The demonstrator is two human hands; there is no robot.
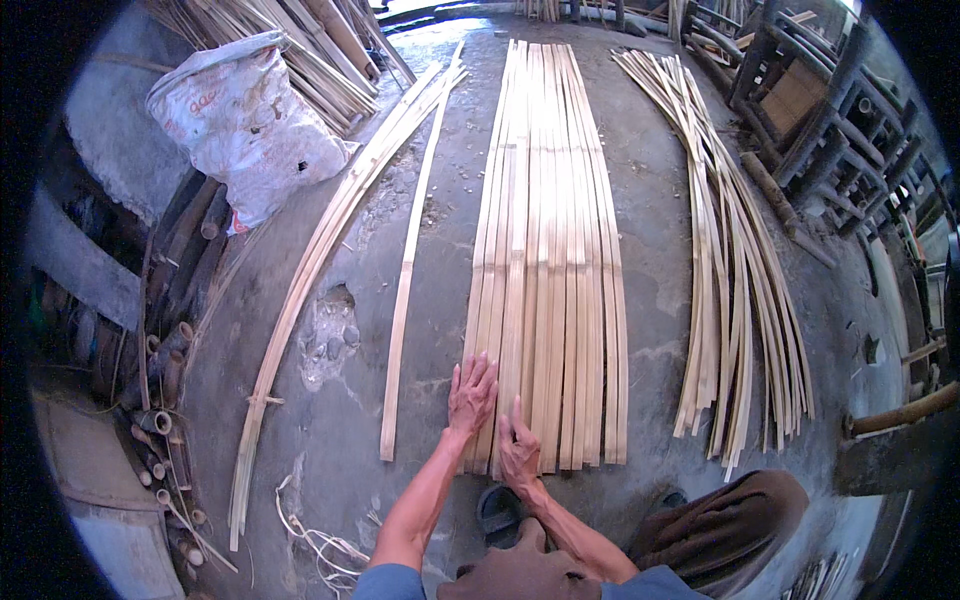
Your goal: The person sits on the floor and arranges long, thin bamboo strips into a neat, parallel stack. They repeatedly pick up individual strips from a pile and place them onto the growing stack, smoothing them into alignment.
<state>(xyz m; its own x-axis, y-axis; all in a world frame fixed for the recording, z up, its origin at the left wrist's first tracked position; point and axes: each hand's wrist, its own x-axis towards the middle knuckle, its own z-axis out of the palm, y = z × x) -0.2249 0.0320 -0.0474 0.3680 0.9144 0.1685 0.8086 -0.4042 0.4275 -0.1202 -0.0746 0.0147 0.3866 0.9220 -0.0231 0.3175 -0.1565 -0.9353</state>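
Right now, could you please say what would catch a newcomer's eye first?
Likely the broad row of pale strips at centre, with the left hand and right hand at its near end. A looser bundle lies to its right, a whitish sack at upper left.

On your left you had a crumpled white sack (pixel 262 135) with red lettering (pixel 203 103) on its upper part; the red mark (pixel 236 221) at its lower corner was too small to read.

two hands (pixel 472 398), one white sack (pixel 250 130), over twenty strips (pixel 548 340)
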